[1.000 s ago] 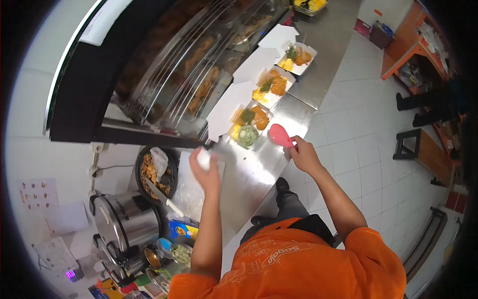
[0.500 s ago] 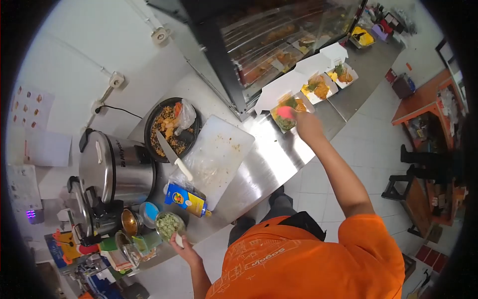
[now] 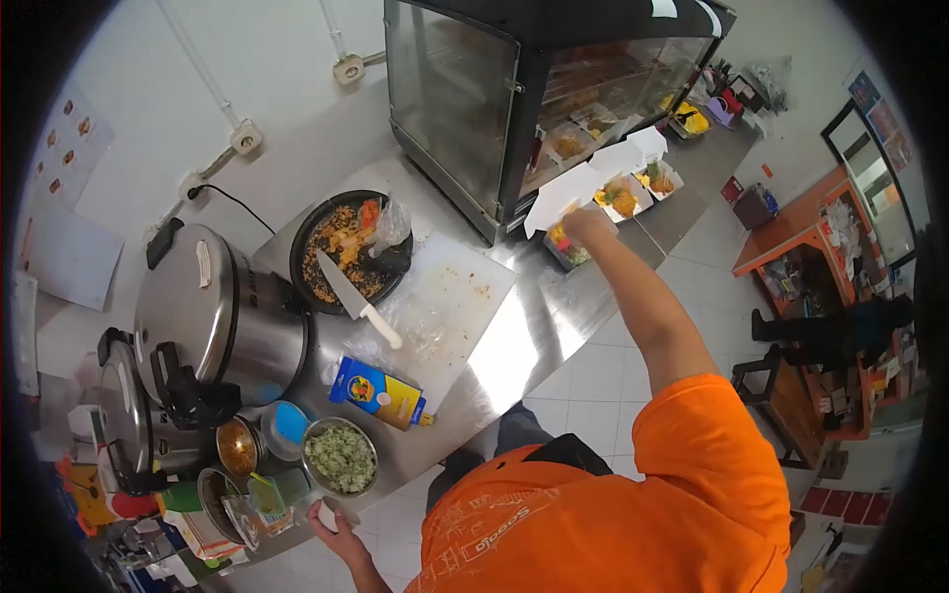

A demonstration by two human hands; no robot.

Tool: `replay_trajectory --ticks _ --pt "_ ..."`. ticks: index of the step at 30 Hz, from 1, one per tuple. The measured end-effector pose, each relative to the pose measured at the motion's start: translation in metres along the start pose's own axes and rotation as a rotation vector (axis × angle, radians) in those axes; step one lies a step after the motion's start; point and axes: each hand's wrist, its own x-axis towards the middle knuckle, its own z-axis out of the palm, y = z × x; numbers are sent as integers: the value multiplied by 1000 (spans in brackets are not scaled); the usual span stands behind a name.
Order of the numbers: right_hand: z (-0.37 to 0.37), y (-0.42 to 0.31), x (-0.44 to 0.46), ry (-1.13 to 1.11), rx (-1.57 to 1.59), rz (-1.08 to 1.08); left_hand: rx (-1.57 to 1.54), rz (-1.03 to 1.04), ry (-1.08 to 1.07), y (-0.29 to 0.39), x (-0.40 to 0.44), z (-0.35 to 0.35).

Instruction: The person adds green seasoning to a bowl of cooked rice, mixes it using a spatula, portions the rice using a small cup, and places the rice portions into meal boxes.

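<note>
My right hand (image 3: 590, 229) is closed over the nearest open white takeaway box (image 3: 556, 201). A little pink-red shows beneath the fingers, apparently part of a pink spoon-like utensil mostly hidden by the hand. That box holds yellow and green food. My left hand (image 3: 338, 529) is low at the counter's front edge, its fingers closed round a small white object (image 3: 342, 513) whose kind I cannot make out. Just above it stands a metal bowl of chopped pale-green vegetable (image 3: 340, 457). Two more open boxes with fried food (image 3: 618, 198) stand beyond my right hand.
A glass display warmer (image 3: 455, 109) stands behind the boxes. On the counter are a black stone mortar (image 3: 308, 272) with a knife (image 3: 341, 285) across it, a white cutting board (image 3: 470, 311), a blue-yellow carton (image 3: 376, 392) and large steel pots (image 3: 188, 306). An orange shelf is at right.
The view has shifted. My left hand has moved off the vegetable bowl to just below it. My right hand stays over the nearest box, and the pink utensil is now mostly hidden.
</note>
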Motion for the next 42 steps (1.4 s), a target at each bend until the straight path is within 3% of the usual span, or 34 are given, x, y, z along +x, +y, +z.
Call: replay_trajectory --ticks 2,4,6,9,11,14,15,16,18,19,20,23,25,31,33,34,38,41,42 --pt "-13 4 -8 -71 -38 -25 2 -14 11 -3 -3 -1" --pt "-16 12 -3 44 85 55 8 -24 29 -2 -8 4" --pt "-7 15 -8 41 95 27 -102 -156 130 0 -11 16" --pt "-6 24 -10 32 73 -32 -296 -168 113 -3 -14 34" --pt "-24 25 -19 114 12 -45 -184 -170 160 -21 -14 34" --pt "-72 22 -71 229 -36 -42 -525 -90 179 7 -22 51" --pt "-92 -6 -111 309 205 -163 -612 -207 197 -32 -17 30" --pt "-114 -36 -142 241 334 -303 -772 -256 307 -34 -13 33" --pt "-133 -108 -182 5 560 -450 -1059 -339 329 -16 -2 26" --pt "-112 -143 -186 113 578 -660 -1060 -377 345 -11 3 16" --pt "-89 -188 -195 195 551 -789 -1071 -424 343 -10 7 7" --pt "-69 -320 -254 11 255 -986 -997 -319 359 -28 31 -4" --pt "-40 -391 -282 135 234 -1024 -956 -299 300 -59 51 -3" --pt "41 -503 -283 392 61 -1078 -1030 -160 6 -80 92 10" --pt "39 -505 -281 73 82 -1090 -1069 -126 -52 -81 100 12" --pt "50 -510 -278 -21 180 -987 -1060 -129 -75 -78 102 13" --pt "85 -519 -263 -51 246 -956 -1010 -151 -86 -74 112 15" --pt "89 -515 -242 -101 332 -1063 -1053 -138 -88 -71 111 15" --pt "85 -515 -232 -299 456 -1078 -1080 -124 -80 -68 112 14"
